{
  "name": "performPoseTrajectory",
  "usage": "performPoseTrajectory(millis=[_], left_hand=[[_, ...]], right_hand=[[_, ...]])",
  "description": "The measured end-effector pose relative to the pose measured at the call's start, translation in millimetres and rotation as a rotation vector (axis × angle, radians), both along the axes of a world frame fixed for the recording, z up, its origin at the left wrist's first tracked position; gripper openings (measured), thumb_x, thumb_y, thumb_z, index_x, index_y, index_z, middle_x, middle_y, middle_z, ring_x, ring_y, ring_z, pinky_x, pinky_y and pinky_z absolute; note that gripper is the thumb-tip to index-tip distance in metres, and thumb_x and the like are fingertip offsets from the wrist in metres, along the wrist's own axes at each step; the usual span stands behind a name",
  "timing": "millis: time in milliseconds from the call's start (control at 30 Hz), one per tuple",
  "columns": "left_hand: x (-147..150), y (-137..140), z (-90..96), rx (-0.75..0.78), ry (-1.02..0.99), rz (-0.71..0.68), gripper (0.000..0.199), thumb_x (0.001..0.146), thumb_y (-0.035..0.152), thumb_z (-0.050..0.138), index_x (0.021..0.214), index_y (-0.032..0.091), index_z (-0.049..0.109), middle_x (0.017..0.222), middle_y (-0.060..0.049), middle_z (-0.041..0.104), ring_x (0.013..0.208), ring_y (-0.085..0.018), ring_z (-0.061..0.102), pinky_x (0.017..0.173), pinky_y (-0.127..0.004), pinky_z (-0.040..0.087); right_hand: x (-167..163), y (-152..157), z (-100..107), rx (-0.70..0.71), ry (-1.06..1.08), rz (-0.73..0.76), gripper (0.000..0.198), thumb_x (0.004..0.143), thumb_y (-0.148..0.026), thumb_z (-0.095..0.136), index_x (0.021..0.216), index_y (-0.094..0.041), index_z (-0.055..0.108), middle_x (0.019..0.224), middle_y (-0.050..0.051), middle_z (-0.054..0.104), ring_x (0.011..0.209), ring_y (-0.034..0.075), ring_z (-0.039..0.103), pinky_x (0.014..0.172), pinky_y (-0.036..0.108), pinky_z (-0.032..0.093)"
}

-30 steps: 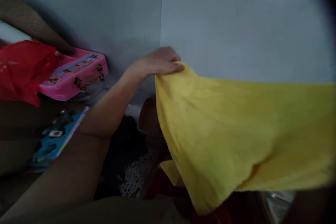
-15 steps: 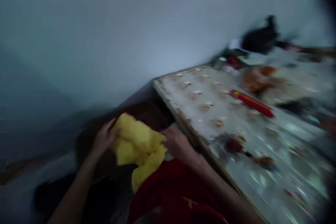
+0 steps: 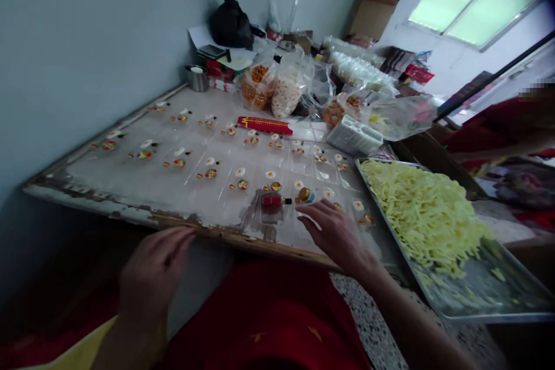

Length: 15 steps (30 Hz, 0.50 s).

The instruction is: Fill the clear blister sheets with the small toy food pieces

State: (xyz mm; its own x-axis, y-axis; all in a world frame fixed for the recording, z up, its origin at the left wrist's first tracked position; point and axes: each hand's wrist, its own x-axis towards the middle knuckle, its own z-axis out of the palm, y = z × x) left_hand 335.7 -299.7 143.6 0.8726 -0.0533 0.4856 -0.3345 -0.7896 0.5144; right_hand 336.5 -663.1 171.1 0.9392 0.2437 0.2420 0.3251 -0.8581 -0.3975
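Observation:
My left hand [image 3: 156, 269] hovers at the near left edge of the table [image 3: 113, 191], fingers loosely stretched, and nothing shows in it. A piece of yellow cloth [image 3: 82, 344] lies by its wrist. Over the near right of the table, my right hand [image 3: 336, 234] is open, fingers spread. Just beyond its fingertips lies a small jar with a golden lid [image 3: 304, 194]. To its left is a little dark red bottle [image 3: 272, 200] with a black cap, on clear plastic. Rows of clear packets with small colourful pieces [image 3: 211, 173] cover the tabletop.
A metal tray [image 3: 470, 295] heaped with pale yellow strips [image 3: 425, 208] stands at right. Farther back are a red strip with yellow marks [image 3: 265, 125], bags of snacks [image 3: 288, 89], a metal cup [image 3: 197, 78] and a black bag [image 3: 232, 20]. Another person's arm [image 3: 498, 139] shows at right.
The view has swung right, onto the table and tray. Both hands have let go of the yellow cloth, which now shows at lower left. My right hand is over the table.

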Motion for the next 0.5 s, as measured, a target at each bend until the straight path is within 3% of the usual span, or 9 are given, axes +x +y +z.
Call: performPoseTrajectory(millis=[67, 133, 267, 400, 500], left_hand=[[16.8, -41.3, -3.0, 0.060, -0.037, -0.122, 0.026, 0.092, 0.029, 0.058, 0.110, 0.042, 0.073, 0.109, 0.000, 0.074, 0.102, -0.027, 0.068, 0.101, -0.049, 0.050], [27.2, -74.3, -1.6, 0.135, -0.036, -0.206, 0.022, 0.094, 0.026, 0.058, 0.107, 0.032, 0.074, 0.108, -0.004, 0.074, 0.103, -0.027, 0.067, 0.099, -0.047, 0.051], [50.0, -122.9, 6.4, 0.295, 0.011, -0.280, 0.020, 0.093, 0.026, 0.061, 0.108, 0.028, 0.073, 0.107, -0.007, 0.073, 0.102, -0.028, 0.064, 0.093, -0.045, 0.051], [84.7, -171.4, 6.8, 0.556, 0.079, -0.399, 0.027, 0.086, 0.021, 0.065, 0.112, 0.026, 0.071, 0.117, -0.009, 0.069, 0.108, -0.031, 0.059, 0.091, -0.046, 0.048], [106.1, -191.8, -0.5, 0.704, 0.122, -0.451, 0.022, 0.085, 0.017, 0.060, 0.103, 0.022, 0.071, 0.112, -0.012, 0.070, 0.103, -0.034, 0.059, 0.085, -0.047, 0.047]], right_hand=[[23.1, -3.9, 6.8, -0.156, -0.029, 0.007, 0.027, 0.099, -0.020, 0.052, 0.118, -0.024, 0.070, 0.108, 0.010, 0.072, 0.104, 0.030, 0.060, 0.091, 0.046, 0.047], [40.5, -16.0, 12.5, -0.204, -0.083, -0.066, 0.030, 0.096, -0.016, 0.054, 0.122, -0.021, 0.068, 0.114, 0.011, 0.070, 0.110, 0.030, 0.057, 0.096, 0.046, 0.045], [52.6, -56.4, 7.0, -0.064, -0.075, -0.271, 0.036, 0.087, -0.018, 0.065, 0.123, -0.020, 0.066, 0.113, 0.010, 0.068, 0.105, 0.028, 0.059, 0.095, 0.043, 0.046], [58.2, -69.1, -23.3, -0.008, 0.050, -0.145, 0.047, 0.080, -0.021, 0.075, 0.126, -0.019, 0.066, 0.113, 0.010, 0.067, 0.105, 0.025, 0.059, 0.094, 0.039, 0.045], [65.4, -62.0, -38.3, -0.013, 0.050, -0.133, 0.037, 0.079, -0.026, 0.078, 0.115, -0.019, 0.070, 0.105, 0.009, 0.067, 0.103, 0.025, 0.058, 0.098, 0.040, 0.041]])
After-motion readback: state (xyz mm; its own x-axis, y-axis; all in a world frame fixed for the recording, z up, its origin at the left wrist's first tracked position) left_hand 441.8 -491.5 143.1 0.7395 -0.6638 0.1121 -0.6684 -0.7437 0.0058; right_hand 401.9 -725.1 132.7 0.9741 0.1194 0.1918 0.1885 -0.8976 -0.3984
